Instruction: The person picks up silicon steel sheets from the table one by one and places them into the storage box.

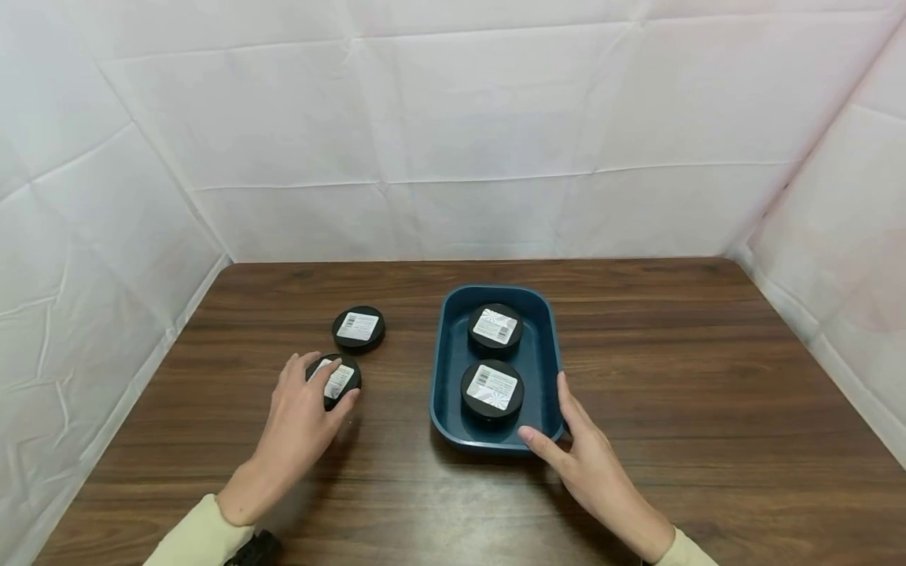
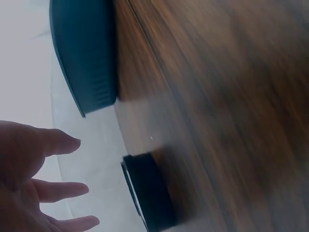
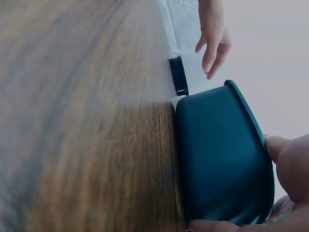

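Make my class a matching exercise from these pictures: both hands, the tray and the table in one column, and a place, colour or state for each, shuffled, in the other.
1. Left hand
2. Right hand
3. Tray
4. Table

A. Brown, with a wood grain
B. Grips a near corner of the tray
C. Over a round black container outside the tray
D. Blue, with two containers inside

Pairs: 1-C, 2-B, 3-D, 4-A

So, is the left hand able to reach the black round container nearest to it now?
Probably yes: the left hand hovers at that black container, fingers apart, and nothing shows between them.
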{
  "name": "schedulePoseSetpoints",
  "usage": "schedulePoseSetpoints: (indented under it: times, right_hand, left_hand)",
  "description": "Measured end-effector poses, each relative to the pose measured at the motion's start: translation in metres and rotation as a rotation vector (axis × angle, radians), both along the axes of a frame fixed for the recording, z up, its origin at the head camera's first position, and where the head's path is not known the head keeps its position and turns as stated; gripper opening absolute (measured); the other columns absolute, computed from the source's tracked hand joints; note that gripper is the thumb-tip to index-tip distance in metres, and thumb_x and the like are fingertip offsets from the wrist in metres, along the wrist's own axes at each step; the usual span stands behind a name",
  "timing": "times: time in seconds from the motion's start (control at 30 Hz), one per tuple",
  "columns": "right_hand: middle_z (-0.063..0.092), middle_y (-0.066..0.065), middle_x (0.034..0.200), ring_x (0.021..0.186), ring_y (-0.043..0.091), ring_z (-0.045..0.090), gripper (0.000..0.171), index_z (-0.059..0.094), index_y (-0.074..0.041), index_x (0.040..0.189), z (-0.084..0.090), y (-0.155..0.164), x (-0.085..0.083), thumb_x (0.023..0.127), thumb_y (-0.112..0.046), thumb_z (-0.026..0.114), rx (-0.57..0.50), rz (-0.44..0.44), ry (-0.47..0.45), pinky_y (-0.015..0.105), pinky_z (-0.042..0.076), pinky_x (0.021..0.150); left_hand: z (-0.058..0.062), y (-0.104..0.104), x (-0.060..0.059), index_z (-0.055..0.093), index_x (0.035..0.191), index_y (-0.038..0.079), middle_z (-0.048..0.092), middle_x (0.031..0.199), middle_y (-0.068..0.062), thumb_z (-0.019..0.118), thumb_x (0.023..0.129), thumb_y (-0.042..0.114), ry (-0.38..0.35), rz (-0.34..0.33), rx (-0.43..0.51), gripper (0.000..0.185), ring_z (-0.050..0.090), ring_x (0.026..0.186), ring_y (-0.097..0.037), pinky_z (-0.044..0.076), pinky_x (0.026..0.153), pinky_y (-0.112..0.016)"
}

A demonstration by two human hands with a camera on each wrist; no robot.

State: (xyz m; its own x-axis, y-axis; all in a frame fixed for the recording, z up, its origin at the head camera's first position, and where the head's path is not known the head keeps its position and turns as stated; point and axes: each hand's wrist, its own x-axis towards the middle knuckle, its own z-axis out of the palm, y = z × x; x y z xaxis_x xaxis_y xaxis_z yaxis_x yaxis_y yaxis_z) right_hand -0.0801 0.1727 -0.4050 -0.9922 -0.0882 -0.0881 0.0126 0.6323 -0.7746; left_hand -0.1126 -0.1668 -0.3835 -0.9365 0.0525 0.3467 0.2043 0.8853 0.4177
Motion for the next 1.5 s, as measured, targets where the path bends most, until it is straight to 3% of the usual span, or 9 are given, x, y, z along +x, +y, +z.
schedulePoseSetpoints:
  times: [0.17, 0.43, 1.03, 1.13, 1.3, 1.5]
  right_hand:
    - [0.013, 0.022, 0.167, 0.153, 0.043, 0.020, 0.097, 0.005, -0.011, 0.162, 0.000, 0.000, 0.000, 0.095, -0.053, 0.062, 0.001, 0.005, 0.006, 0.063, 0.025, 0.121]
    - [0.013, 0.022, 0.167, 0.153, 0.043, 0.019, 0.097, 0.006, -0.011, 0.162, 0.001, 0.000, 0.000, 0.095, -0.053, 0.062, -0.003, 0.002, 0.007, 0.063, 0.024, 0.121]
    - [0.013, 0.022, 0.167, 0.153, 0.042, 0.020, 0.097, 0.004, -0.013, 0.162, 0.003, 0.000, 0.000, 0.095, -0.054, 0.062, -0.009, 0.000, -0.009, 0.062, 0.025, 0.121]
    - [0.013, 0.021, 0.167, 0.153, 0.042, 0.020, 0.098, 0.004, -0.013, 0.162, 0.003, 0.000, 0.000, 0.095, -0.054, 0.062, -0.010, 0.001, -0.012, 0.062, 0.025, 0.121]
    - [0.012, 0.021, 0.168, 0.153, 0.042, 0.019, 0.098, 0.004, -0.013, 0.162, 0.003, 0.001, 0.000, 0.095, -0.054, 0.062, -0.010, -0.004, -0.019, 0.062, 0.024, 0.122]
    - [0.012, 0.021, 0.168, 0.153, 0.042, 0.019, 0.098, 0.004, -0.013, 0.162, 0.003, 0.000, 0.000, 0.095, -0.055, 0.061, -0.004, -0.003, -0.025, 0.062, 0.024, 0.122]
  left_hand:
    - [-0.002, -0.008, -0.005, 0.061, 0.131, -0.005, 0.049, 0.137, -0.035, 0.077, 0.087, 0.016, -0.063, 0.011, -0.011, 0.051, 0.036, 0.135, -0.063, 0.032, 0.108, -0.077]
    - [-0.006, -0.021, -0.013, 0.045, 0.147, -0.002, 0.030, 0.150, -0.042, 0.074, 0.090, 0.023, -0.245, 0.016, -0.028, 0.068, 0.019, 0.139, -0.069, 0.022, 0.101, -0.087]
    - [-0.012, -0.028, -0.022, 0.042, 0.149, -0.001, 0.026, 0.153, -0.040, 0.074, 0.090, 0.026, -0.336, -0.058, -0.021, 0.072, 0.021, 0.141, -0.066, 0.027, 0.105, -0.082]
    - [-0.014, -0.027, -0.022, 0.045, 0.148, -0.001, 0.030, 0.152, -0.039, 0.076, 0.089, 0.025, -0.328, -0.071, -0.031, 0.071, 0.031, 0.139, -0.062, 0.034, 0.104, -0.079]
    - [-0.018, -0.027, -0.022, 0.054, 0.141, 0.001, 0.043, 0.144, -0.037, 0.080, 0.086, 0.025, -0.246, -0.096, -0.087, 0.065, 0.050, 0.126, -0.057, 0.047, 0.093, -0.071]
    - [-0.021, -0.028, -0.021, 0.058, 0.136, -0.001, 0.047, 0.138, -0.036, 0.081, 0.084, 0.019, -0.198, -0.109, -0.080, 0.060, 0.052, 0.122, -0.054, 0.051, 0.092, -0.066]
